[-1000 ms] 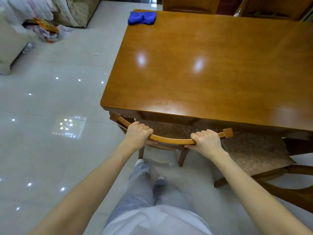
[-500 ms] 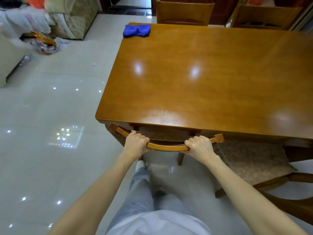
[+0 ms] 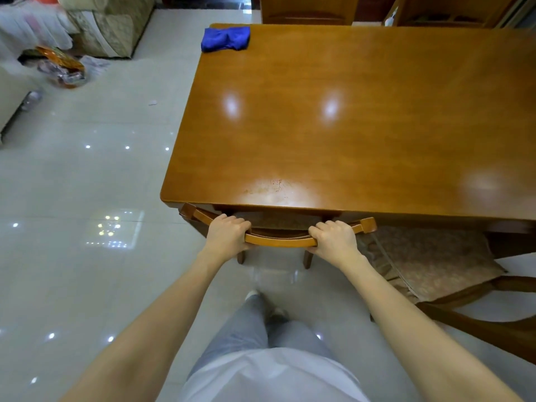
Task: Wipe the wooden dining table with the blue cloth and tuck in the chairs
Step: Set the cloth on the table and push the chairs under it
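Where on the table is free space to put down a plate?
Nearly the whole wooden table is bare, from the blue cloth at the far left corner to the near edge above the chair both hands grip. Only that cloth corner is taken.

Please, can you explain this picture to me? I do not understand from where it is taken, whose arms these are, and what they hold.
No machine is here. A person wears a camera on the head, which looks forward and down, so you see that person's own arms and legs from above. The left hand and the right hand both grip the curved top rail of a wooden chair at the near edge of the dining table; most of its seat is under the table. A folded blue cloth lies on the far left corner of the table. A second chair, to the right, stands pulled out and turned.
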